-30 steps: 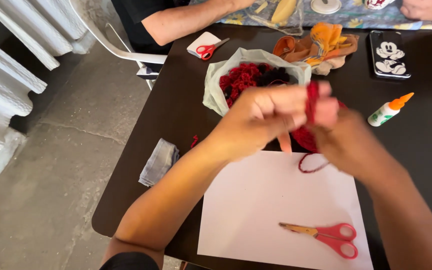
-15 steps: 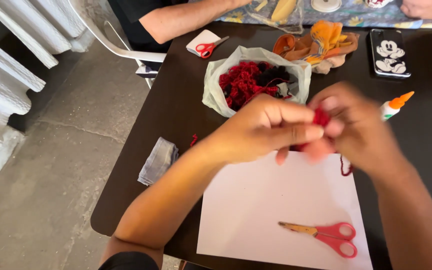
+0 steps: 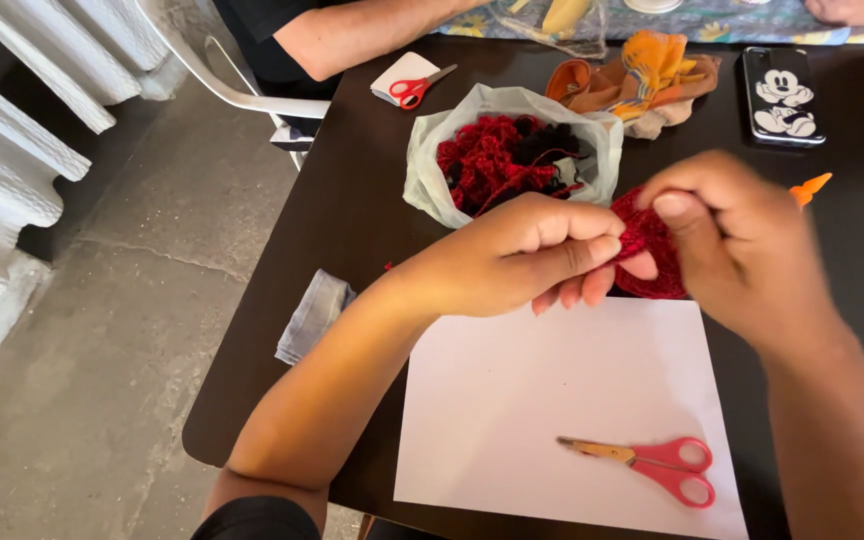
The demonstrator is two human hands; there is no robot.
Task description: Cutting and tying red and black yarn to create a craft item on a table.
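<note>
Red-handled scissors lie on white paper; a bag of red yarn sits behind. Left hand and right hand both pinch a red crocheted piece between them.

A single head-worn camera looked steeply down from above the person's own arms, close over a dark table. It faced forward across the tabletop towards another seated person's arm at the far edge, with concrete floor at left.
</note>
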